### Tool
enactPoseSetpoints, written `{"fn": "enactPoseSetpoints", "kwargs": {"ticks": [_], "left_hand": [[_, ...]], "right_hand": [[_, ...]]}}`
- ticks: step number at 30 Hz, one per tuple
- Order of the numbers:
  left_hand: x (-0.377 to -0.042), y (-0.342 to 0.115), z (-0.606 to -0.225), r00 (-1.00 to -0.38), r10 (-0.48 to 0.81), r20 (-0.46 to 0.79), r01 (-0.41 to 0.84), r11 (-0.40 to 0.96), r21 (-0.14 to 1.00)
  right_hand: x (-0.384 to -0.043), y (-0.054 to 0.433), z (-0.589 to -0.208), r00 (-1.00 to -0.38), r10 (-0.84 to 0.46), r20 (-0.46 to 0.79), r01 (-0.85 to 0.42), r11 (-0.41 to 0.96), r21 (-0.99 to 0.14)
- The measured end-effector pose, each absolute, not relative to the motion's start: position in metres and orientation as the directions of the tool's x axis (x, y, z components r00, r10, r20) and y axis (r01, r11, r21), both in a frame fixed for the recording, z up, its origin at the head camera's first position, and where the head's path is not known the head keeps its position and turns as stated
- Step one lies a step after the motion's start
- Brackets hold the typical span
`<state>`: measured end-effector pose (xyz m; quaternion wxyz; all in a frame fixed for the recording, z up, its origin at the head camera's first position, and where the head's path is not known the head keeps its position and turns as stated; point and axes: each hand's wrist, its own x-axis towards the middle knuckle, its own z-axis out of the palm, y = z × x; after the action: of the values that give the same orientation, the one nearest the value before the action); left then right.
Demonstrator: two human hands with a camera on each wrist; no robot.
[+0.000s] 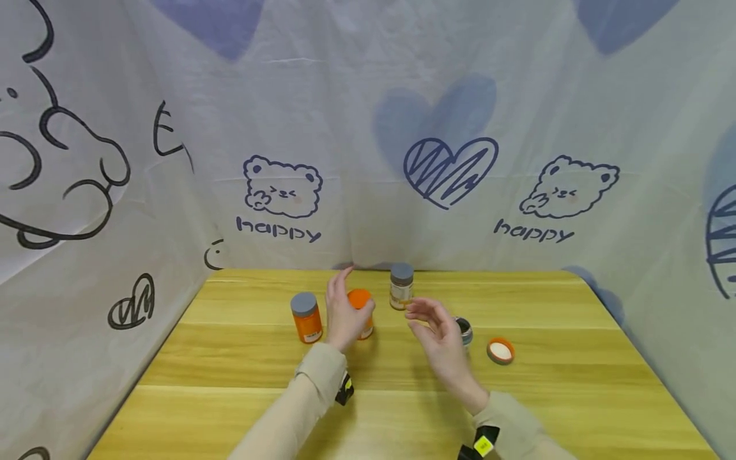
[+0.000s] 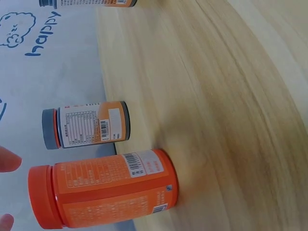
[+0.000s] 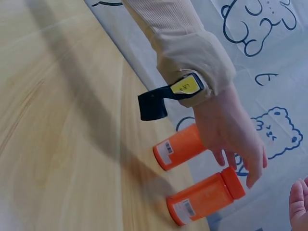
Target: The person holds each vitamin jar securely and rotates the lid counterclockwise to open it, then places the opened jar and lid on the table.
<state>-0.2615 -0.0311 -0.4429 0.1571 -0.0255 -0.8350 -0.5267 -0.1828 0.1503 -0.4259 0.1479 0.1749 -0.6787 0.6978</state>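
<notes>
My left hand (image 1: 345, 316) hovers beside an orange jar with an orange lid (image 1: 360, 298), fingers spread and thumb in front of the lid. In the left wrist view that orange jar (image 2: 110, 190) stands upright, fingertips (image 2: 7, 160) apart from its lid. The right wrist view has the left hand's fingers just over the lid of the same jar (image 3: 207, 198). My right hand (image 1: 443, 345) is raised with loosely bent fingers and nothing visible in it. Behind it stands an uncovered jar (image 1: 463, 327), partly hidden. Close past its fingertips is a grey-lidded jar (image 1: 401, 287).
Another orange jar with a grey lid (image 1: 306, 318) stands left of my left hand. A loose orange-rimmed lid (image 1: 501, 351) lies inner side up at the right. The wooden table (image 1: 575, 396) ends at a printed cloth backdrop (image 1: 356, 191).
</notes>
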Motion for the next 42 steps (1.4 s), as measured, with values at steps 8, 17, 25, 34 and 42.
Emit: {"fn": "enactPoseSetpoints", "kwargs": {"ticks": [8,17,25,34,42], "left_hand": [[-0.265,-0.033,-0.446,-0.98,-0.098,0.172,0.121,0.391,0.912],[-0.265,-0.033,-0.45,-0.995,-0.082,0.059,0.024,0.376,0.926],[-0.27,-0.033,-0.459,-0.996,-0.084,-0.008,-0.037,0.345,0.938],[-0.27,-0.035,-0.47,-0.989,-0.089,-0.119,-0.138,0.27,0.953],[-0.273,-0.036,-0.481,-0.986,-0.079,-0.148,-0.164,0.265,0.95]], "right_hand": [[-0.184,0.146,-0.43,-0.918,-0.035,0.396,-0.393,-0.07,-0.917],[-0.183,0.144,-0.436,-0.928,-0.053,0.369,-0.367,-0.039,-0.929],[-0.181,0.142,-0.439,-0.927,-0.069,0.37,-0.368,-0.034,-0.929],[-0.177,0.141,-0.444,-0.931,-0.088,0.355,-0.352,-0.039,-0.935],[-0.173,0.14,-0.45,-0.914,-0.134,0.384,-0.392,0.039,-0.919]]}}
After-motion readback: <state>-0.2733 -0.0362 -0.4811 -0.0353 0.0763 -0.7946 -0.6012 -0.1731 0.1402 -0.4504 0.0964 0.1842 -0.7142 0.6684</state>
